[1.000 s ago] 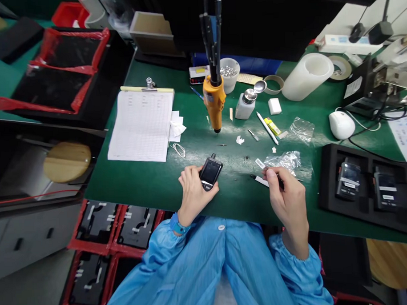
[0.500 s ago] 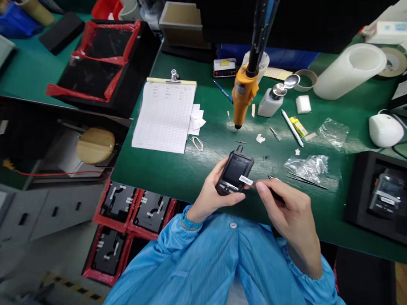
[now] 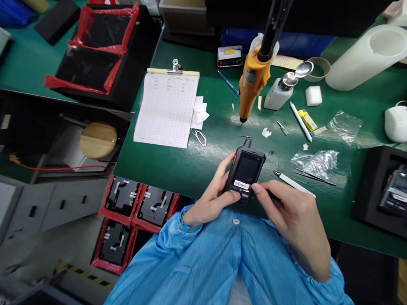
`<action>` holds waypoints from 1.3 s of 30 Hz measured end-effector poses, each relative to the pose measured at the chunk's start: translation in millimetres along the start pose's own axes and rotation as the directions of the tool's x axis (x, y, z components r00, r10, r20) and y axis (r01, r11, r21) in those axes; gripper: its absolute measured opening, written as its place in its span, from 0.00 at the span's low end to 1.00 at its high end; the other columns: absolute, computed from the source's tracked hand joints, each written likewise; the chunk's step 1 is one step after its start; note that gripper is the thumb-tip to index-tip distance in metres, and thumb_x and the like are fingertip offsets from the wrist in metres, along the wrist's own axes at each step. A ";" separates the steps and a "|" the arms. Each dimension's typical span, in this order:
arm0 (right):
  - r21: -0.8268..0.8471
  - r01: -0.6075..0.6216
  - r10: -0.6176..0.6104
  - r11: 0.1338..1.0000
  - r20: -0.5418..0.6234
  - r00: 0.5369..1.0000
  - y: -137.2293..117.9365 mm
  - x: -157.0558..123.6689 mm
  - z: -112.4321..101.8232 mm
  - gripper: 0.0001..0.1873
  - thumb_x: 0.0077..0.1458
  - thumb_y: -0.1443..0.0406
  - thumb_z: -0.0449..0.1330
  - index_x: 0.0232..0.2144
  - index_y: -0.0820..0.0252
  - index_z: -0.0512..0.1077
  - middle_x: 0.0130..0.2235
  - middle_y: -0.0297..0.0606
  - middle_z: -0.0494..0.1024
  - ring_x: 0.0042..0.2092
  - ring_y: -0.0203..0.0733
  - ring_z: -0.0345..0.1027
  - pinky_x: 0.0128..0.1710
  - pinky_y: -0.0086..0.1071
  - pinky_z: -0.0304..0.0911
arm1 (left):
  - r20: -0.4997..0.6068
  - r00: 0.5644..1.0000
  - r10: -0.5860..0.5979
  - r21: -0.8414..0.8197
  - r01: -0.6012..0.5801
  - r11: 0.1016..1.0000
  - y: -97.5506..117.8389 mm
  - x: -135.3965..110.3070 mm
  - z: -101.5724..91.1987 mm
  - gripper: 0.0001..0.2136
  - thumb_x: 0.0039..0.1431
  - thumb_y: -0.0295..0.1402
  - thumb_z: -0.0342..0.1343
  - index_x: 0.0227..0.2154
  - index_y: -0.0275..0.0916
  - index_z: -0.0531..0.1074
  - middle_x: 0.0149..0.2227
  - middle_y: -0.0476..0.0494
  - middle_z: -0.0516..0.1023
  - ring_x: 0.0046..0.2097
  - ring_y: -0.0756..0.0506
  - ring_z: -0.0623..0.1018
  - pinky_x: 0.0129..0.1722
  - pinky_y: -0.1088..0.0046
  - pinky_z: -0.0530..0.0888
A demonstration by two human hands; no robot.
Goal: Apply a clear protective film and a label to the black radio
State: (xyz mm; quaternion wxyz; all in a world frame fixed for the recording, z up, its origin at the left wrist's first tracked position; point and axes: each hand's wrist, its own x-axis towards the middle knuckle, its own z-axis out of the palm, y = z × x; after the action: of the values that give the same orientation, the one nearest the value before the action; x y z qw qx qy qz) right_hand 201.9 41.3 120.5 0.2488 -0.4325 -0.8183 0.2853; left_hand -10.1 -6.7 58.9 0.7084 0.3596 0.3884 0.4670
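Observation:
My left hand (image 3: 215, 195) is wrapped round a black handheld radio (image 3: 246, 166) with a stubby antenna, its screen facing up. The thumb rests on the keys below the screen. A white barcode label (image 3: 241, 184) lies across the lower part of the screen. With thumb and forefinger closed at the label's right end, my right hand (image 3: 288, 207) touches the front of the radio. Just beyond the right hand, a white pen-like tool (image 3: 294, 184) with a dark tip lies on the green table (image 3: 167, 167). Tweezers (image 3: 316, 177) lie farther right.
An orange electric screwdriver (image 3: 254, 81) hangs above the table. Behind it stand a white dispenser bottle (image 3: 278, 95) and a white roll (image 3: 367, 58). A clipboard with a form (image 3: 167, 109) lies left. A black foam tray (image 3: 368, 195) at right holds another radio (image 3: 398, 190).
The label, held off the radio's right edge before, now lies across its lower screen. My right hand has moved in over the radio. The view has shifted slightly.

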 end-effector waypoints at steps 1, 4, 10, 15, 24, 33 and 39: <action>-0.010 0.007 -0.007 1.000 0.005 1.000 -0.5 -0.1 -0.1 0.17 0.82 0.60 0.60 0.36 0.56 0.78 0.28 0.31 0.80 0.23 0.33 0.64 0.26 0.32 0.58 | 0.007 1.000 -0.004 0.014 0.004 1.000 1.8 -0.4 -0.1 0.51 0.72 0.46 0.67 0.85 0.48 0.40 0.68 0.33 0.82 0.60 0.34 0.87 0.62 0.55 0.84; -0.039 0.025 -0.024 0.999 0.010 1.000 -2.6 -0.9 -0.6 0.17 0.82 0.60 0.60 0.37 0.56 0.78 0.28 0.31 0.81 0.23 0.33 0.65 0.26 0.32 0.58 | 0.006 1.000 -0.012 0.032 0.012 0.999 5.1 -1.7 0.5 0.52 0.71 0.49 0.67 0.85 0.48 0.40 0.69 0.33 0.82 0.61 0.33 0.86 0.63 0.53 0.83; -0.103 0.069 -0.071 0.992 -0.016 0.997 -7.0 -2.3 1.0 0.16 0.82 0.60 0.59 0.38 0.57 0.76 0.30 0.31 0.82 0.24 0.32 0.69 0.28 0.31 0.61 | -0.006 1.000 0.013 0.057 -0.013 0.998 3.3 -5.3 2.5 0.49 0.72 0.50 0.65 0.85 0.49 0.42 0.68 0.34 0.82 0.60 0.33 0.87 0.63 0.52 0.83; -0.109 0.075 -0.078 0.991 -0.017 0.997 -7.9 -2.5 2.3 0.15 0.82 0.61 0.60 0.38 0.58 0.76 0.30 0.30 0.80 0.24 0.31 0.68 0.28 0.31 0.60 | -0.005 0.999 0.035 0.021 -0.035 0.999 3.7 -5.3 4.5 0.47 0.73 0.48 0.65 0.84 0.48 0.43 0.68 0.34 0.82 0.62 0.33 0.86 0.64 0.53 0.83; -0.100 0.060 -0.062 0.993 -0.021 0.998 -6.8 -4.9 -0.6 0.15 0.82 0.61 0.61 0.37 0.57 0.76 0.29 0.30 0.80 0.24 0.32 0.67 0.27 0.32 0.58 | 0.008 1.000 0.020 0.036 -0.020 0.999 5.5 -3.6 5.6 0.51 0.72 0.53 0.64 0.85 0.48 0.40 0.69 0.33 0.81 0.65 0.30 0.85 0.65 0.50 0.83; -0.139 0.076 -0.080 0.987 -0.028 0.996 -9.6 -6.4 -0.8 0.17 0.83 0.61 0.59 0.37 0.59 0.76 0.29 0.30 0.79 0.26 0.30 0.69 0.29 0.30 0.60 | -0.034 0.999 0.000 -0.082 -0.003 0.997 8.9 -5.1 11.1 0.50 0.72 0.45 0.65 0.85 0.45 0.40 0.70 0.33 0.82 0.66 0.31 0.85 0.67 0.52 0.80; -0.151 0.085 -0.090 0.985 -0.026 0.996 -10.2 -7.1 -0.1 0.16 0.83 0.62 0.60 0.38 0.59 0.76 0.30 0.31 0.81 0.27 0.31 0.72 0.30 0.30 0.60 | -0.041 0.999 -0.012 -0.103 0.008 0.995 13.8 -7.4 14.2 0.51 0.73 0.47 0.67 0.86 0.46 0.41 0.72 0.34 0.81 0.68 0.29 0.83 0.69 0.50 0.79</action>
State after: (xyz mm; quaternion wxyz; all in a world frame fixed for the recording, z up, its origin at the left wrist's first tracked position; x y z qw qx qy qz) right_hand 199.7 30.6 126.3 0.2411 -0.4182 -0.8515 0.2050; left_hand -4.8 -11.5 78.8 0.7200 0.3110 0.3803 0.4901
